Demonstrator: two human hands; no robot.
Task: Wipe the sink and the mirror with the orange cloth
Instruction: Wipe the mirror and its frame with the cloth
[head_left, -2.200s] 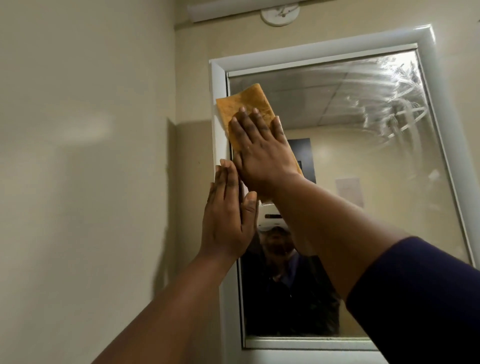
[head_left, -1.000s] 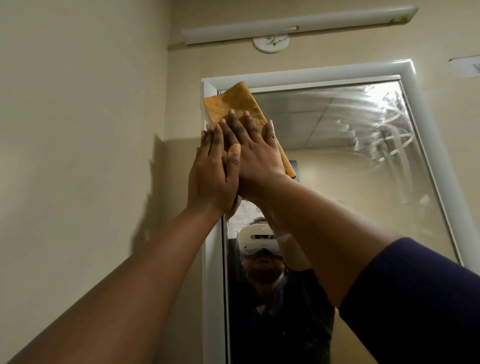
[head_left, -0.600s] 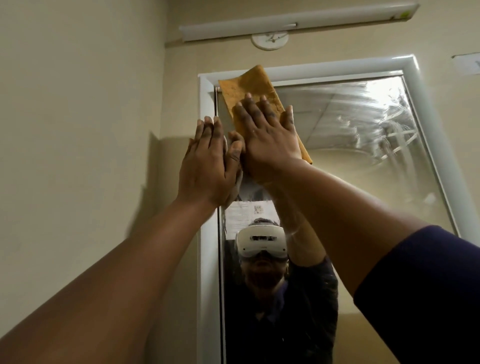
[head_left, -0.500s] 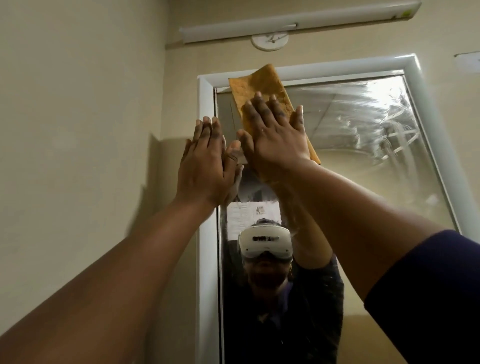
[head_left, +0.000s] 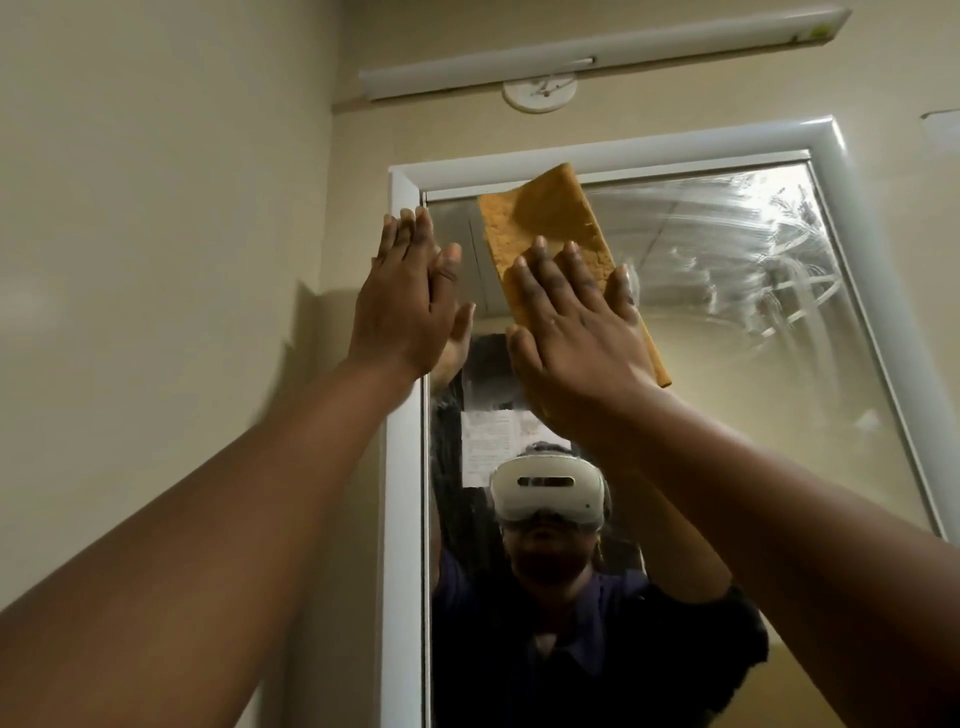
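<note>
Both hands are raised to the top left corner of a wall mirror; the right hand (head_left: 571, 332) lies flat with fingers straight and spread, pressing the orange cloth (head_left: 545, 223) against the glass; the left hand (head_left: 410, 301) is also flat, fingers straight and together, resting on the mirror's white frame (head_left: 402, 467) at its left edge, holding nothing. Compared with a second ago, the right hand and cloth have slid rightward away from the left edge of the mirror (head_left: 727, 389), so that a gap of bare glass now shows between the two hands, which were touching before; the cloth's upper corner now overlaps the frame's top edge. This suggests the top left corner has been wiped and the stroke is heading along the top edge toward the right, where pale, swirling smears (head_left: 727, 249) still cover the upper right part of the glass; the mirror is judged only partly done. The sink is not in view, so its condition cannot be told. No containers appear anywhere in this view; nothing holds anything else. In the lower glass, the person's reflection shows a white headset (head_left: 545, 488) and a dark top. Above the mirror, a long white light fitting (head_left: 597, 52) runs along the beige wall.
</note>
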